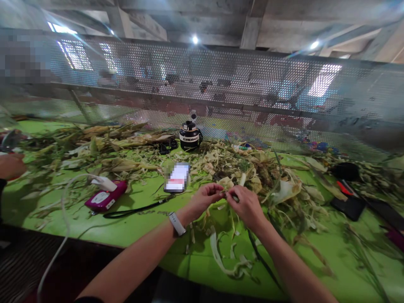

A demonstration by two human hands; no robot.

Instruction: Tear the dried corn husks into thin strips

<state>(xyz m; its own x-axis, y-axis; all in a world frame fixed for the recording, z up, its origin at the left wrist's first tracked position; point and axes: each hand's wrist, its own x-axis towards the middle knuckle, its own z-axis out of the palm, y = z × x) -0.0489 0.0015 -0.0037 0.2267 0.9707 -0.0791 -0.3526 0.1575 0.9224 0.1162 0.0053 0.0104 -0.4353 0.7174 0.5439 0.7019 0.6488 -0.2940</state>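
Observation:
My left hand [206,198] and my right hand [245,205] meet over the green table [151,235], fingertips almost touching. Both are closed in a pinch around a small plant piece [224,193], mostly covered by the fingers. Just behind my right hand a short pale stalk [243,179] sticks up; whether it is held, I cannot tell. Dry leaves and husks [255,168] are heaped beyond the hands. Curled pale strips [217,252] lie below them on the table.
A phone [177,177] with a lit screen lies left of my hands. Beside it are a purple power bank [105,198] with a white cable and a black strap. A black jug [189,136] stands before the perforated metal screen [221,84]. Another person's hand [11,166] is at far left.

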